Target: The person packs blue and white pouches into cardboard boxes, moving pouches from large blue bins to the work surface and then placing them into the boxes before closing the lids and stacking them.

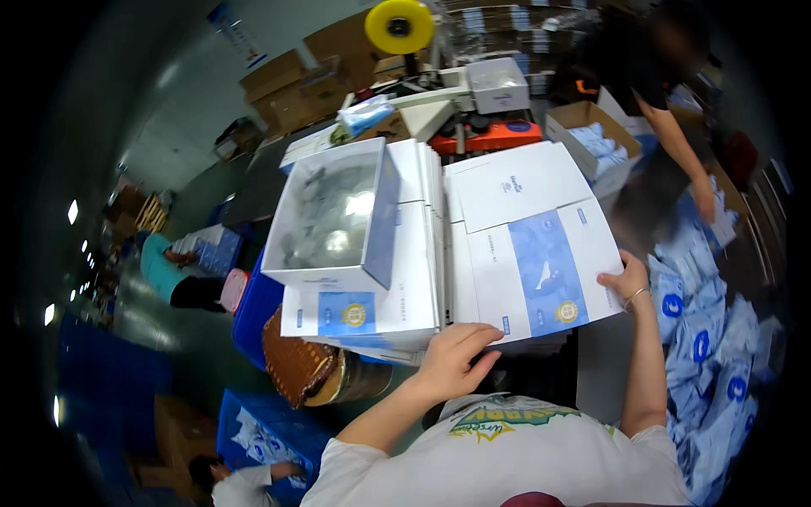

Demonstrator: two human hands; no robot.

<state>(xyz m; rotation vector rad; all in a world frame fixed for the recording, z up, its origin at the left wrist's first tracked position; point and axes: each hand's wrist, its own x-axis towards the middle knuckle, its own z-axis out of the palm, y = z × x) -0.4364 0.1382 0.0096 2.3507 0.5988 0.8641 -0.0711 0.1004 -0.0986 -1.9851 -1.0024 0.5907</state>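
Note:
A flat, folded white carton with a blue panel [500, 264] lies in front of me on a pile of similar flat cartons. My right hand [627, 280] grips its right edge, thumb on top and the other fingers mostly hidden beneath. At the near left corner, my left hand [460, 359] rests its extended fingers along the carton edge, thumb held apart. Just left stands a taller stack of flat cartons [414, 275]. On that stack sits an open white box [325, 277] with a clear plastic lining or shiny plastic-wrapped content inside.
Several blue-white packets [705, 338] heap along the right side. A person's arm [676, 139] reaches toward an open carton there. A tape-roll machine [400, 27] and orange-red equipment [498, 135] stand behind. A drum with a brown woven cover [296, 359] and blue bin [228, 431] are left.

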